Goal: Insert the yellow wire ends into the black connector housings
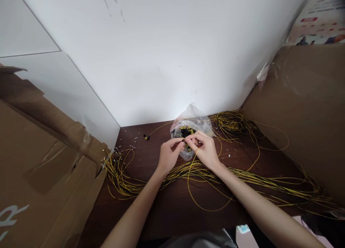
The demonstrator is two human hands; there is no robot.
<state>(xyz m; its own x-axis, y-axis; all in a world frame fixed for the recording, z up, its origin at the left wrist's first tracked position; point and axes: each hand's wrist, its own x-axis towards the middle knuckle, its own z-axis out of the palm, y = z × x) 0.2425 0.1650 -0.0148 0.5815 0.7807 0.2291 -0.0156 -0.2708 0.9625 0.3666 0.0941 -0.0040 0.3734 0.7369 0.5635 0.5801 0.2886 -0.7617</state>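
My left hand and my right hand meet fingertip to fingertip over an open clear plastic bag. Black and yellow small parts lie inside the bag. Both hands are closed in a pinch. A thin yellow wire runs from my right hand and loops down over the table. Whatever is between the fingertips is too small to make out. Below the hands, a long bundle of yellow and black wires stretches across the dark table, passing under both forearms.
Coiled yellow wire lies at the back right of the brown table. A small black and yellow piece sits left of the bag. Cardboard boxes stand at left and right, with a white wall behind.
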